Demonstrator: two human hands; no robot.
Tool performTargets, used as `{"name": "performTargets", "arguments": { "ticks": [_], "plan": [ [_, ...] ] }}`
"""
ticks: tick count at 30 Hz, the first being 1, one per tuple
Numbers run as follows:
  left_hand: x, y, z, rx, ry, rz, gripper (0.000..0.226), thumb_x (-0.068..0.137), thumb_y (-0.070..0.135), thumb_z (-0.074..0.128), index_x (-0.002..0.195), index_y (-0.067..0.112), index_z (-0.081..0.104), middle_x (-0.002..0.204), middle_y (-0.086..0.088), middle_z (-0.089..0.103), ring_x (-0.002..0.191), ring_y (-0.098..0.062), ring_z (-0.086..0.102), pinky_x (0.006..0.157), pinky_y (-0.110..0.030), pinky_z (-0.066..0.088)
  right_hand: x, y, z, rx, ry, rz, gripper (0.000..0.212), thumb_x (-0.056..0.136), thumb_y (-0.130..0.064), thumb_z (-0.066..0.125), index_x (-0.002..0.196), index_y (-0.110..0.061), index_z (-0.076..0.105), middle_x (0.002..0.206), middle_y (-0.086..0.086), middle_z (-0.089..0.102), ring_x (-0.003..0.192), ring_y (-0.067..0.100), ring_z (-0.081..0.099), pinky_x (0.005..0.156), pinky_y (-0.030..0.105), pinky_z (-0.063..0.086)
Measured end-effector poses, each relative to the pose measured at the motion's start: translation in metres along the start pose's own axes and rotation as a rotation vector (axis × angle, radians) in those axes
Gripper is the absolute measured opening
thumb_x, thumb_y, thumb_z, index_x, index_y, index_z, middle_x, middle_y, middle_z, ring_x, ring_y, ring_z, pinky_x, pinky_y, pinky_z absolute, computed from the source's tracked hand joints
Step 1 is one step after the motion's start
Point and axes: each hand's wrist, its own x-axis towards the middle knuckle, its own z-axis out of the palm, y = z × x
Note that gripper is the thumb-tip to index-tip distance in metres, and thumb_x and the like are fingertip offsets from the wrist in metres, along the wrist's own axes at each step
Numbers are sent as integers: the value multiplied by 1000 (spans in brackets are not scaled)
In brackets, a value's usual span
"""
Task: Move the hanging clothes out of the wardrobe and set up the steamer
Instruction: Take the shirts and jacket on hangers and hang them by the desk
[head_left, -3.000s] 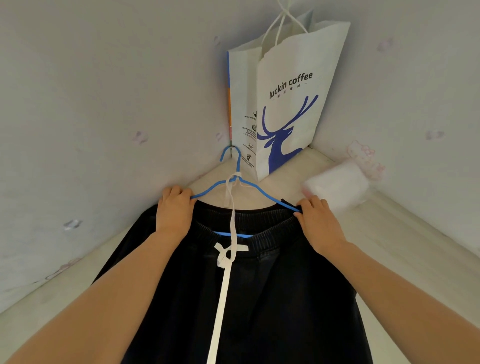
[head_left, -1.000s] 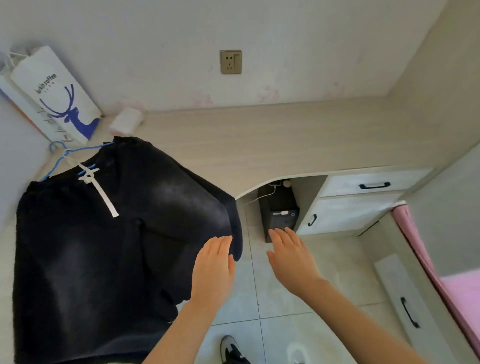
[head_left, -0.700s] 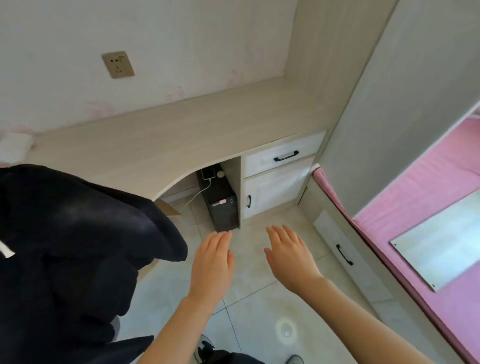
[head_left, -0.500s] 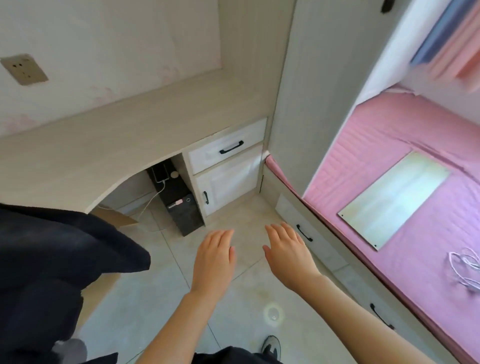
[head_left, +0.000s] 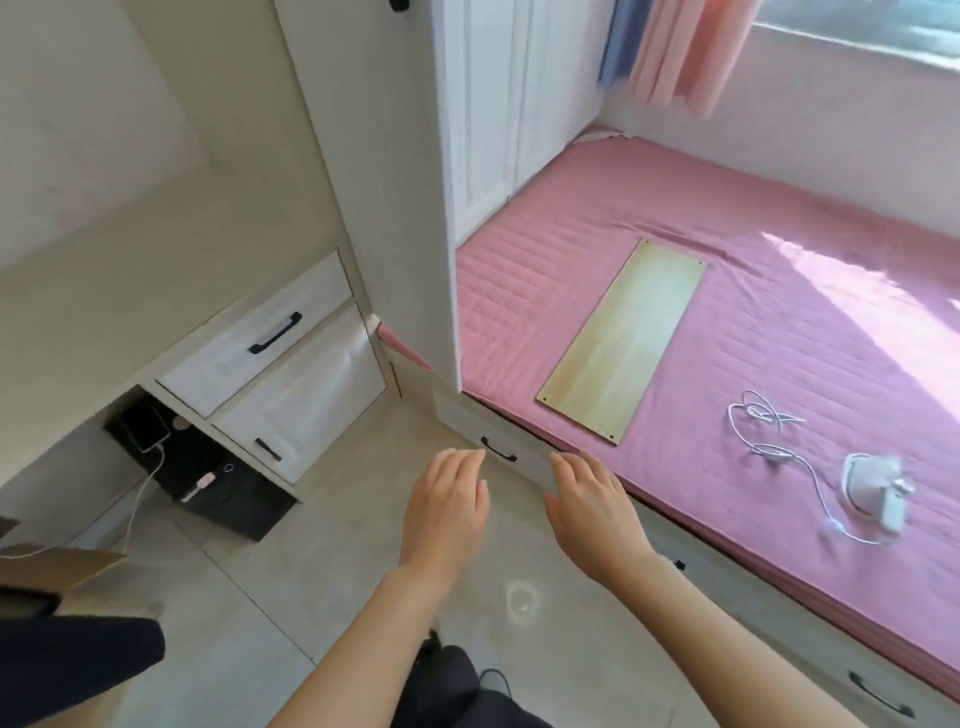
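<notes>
Steamer, a small white handheld unit with a blurred outline, lies on the pink quilted bed cover at the right of the frame, its thin white cord looped loosely beside it. Nearest, at lower left, a fold of dark garment hangs over the bench edge. Both hands are empty, each grip open with fingers flat and together: the left hand and right hand hover side by side, apart, above the glossy pale floor tiles. Left of centre, a black box sits under the pale wood-grain bench, next to white drawers with black handles. Beyond the hands, a flat pale-yellow rectangular board rests on the bed. Farther up, a white panelled wardrobe stands closed, with peach and blue curtains at upper right.
</notes>
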Motion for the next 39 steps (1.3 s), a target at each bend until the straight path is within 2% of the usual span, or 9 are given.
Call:
{"name": "performTargets", "arguments": {
  "ticks": [2,6,10,16,19,23,27,32,39],
  "plan": [
    [25,7,5,-3,-14,43,34,91,16,54,124,8,59,119,-3,64,117,-22,54,100,-34,43,11,12,-5,11,29,34,47,93,-29,54,133,-6,47,133,11,54,130,34,42,106,44,37],
    [76,14,10,-9,-22,96,35,93,16,52,127,8,57,124,-4,60,122,-23,50,105,-35,40,42,32,-14,-4,55,74,44,90,-27,57,128,-4,51,127,13,58,125,36,47,101,44,42],
    [137,19,18,5,-33,153,37,94,15,51,130,6,54,130,-8,57,126,-26,48,110,-36,32,89,49,-33,-16,65,96,45,94,-25,49,135,-4,45,136,13,51,134,37,38,108,43,35],
    [235,19,16,21,-106,204,44,97,19,41,141,11,41,144,-6,44,136,-23,33,116,-37,23,174,68,-71,-31,92,97,48,98,-28,44,140,-4,38,143,12,43,139,34,29,112,41,26],
    [281,22,10,30,-97,224,46,97,19,41,142,10,38,145,-6,42,137,-23,32,116,-37,24,216,76,-85,-50,107,85,50,99,-29,42,142,-5,35,144,11,42,139,33,28,113,40,25],
    [335,24,2,30,-39,173,47,100,21,38,144,9,34,149,-9,38,141,-24,26,119,-35,17,267,85,-106,-26,147,69,49,99,-28,42,141,-4,36,144,12,42,140,34,27,115,41,23],
    [386,27,-3,38,33,125,43,99,18,39,140,6,40,144,-11,44,138,-25,32,117,-37,23,318,96,-128,-33,176,26,49,100,-30,40,142,-5,35,145,12,41,141,33,26,116,41,23],
    [449,24,-1,58,159,59,38,92,8,48,129,-2,52,129,-17,57,124,-31,47,109,-41,36,390,108,-149,-46,195,-67,50,99,-31,42,141,-6,35,144,11,41,141,32,26,114,40,25],
    [532,19,-11,86,321,-93,31,90,6,53,121,2,58,118,-10,62,114,-28,53,94,-41,47,489,120,-191,-85,215,-254,45,98,-23,45,137,-1,41,139,17,47,139,36,30,113,42,27]
  ]
}}
